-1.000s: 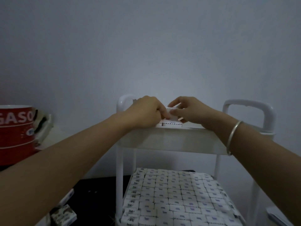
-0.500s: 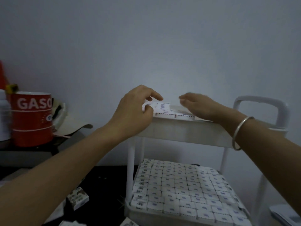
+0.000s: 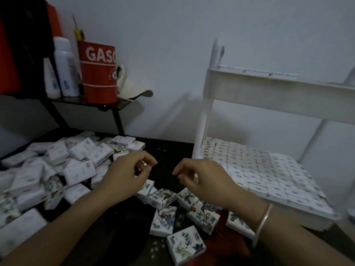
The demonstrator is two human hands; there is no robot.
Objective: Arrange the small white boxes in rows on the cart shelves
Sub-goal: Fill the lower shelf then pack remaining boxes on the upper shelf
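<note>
the left hand [image 3: 123, 181] and right hand [image 3: 205, 181] hover empty, fingers loosely curled, over loose small white boxes [image 3: 163, 198] heaped on the dark tabletop [image 3: 167, 150]. a hasty grab into that jumble could scatter boxes or lift one askew. they look flat, with printed faces. the cart [image 3: 201, 131] beside them has its lower shelf [image 3: 324, 223] packed in rows and its top shelf [image 3: 269, 93] showing one row.

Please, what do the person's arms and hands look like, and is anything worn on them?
Both forearms are bare, with no sleeves in view. The left hand and the right hand have no gloves. A thin, plain silver-coloured bangle circles the right wrist.
</note>
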